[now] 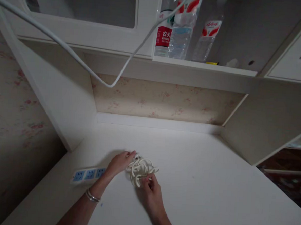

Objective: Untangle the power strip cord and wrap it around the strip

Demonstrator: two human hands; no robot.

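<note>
A tangled bundle of white electrical cord (143, 166) lies on the white tabletop (192, 183), between my two hands. At its upper left, my left hand (121, 162) has its fingers closed on the cord, close to a small white end that may be a plug. My right hand (152, 190) pinches a strand at the bundle's lower right. A white power strip with blue sockets (90, 174) lies left of the bundle. My left forearm, with bracelets (92, 196) at the wrist, covers the strip's right end, so where the cord joins it is hidden.
Above the tabletop is a cabinet whose open shelf (204, 66) holds several plastic bottles (180, 36). A loose white cable (67, 48) hangs in front of it, close to my view. Side panels (57, 86) flank the tabletop left and right.
</note>
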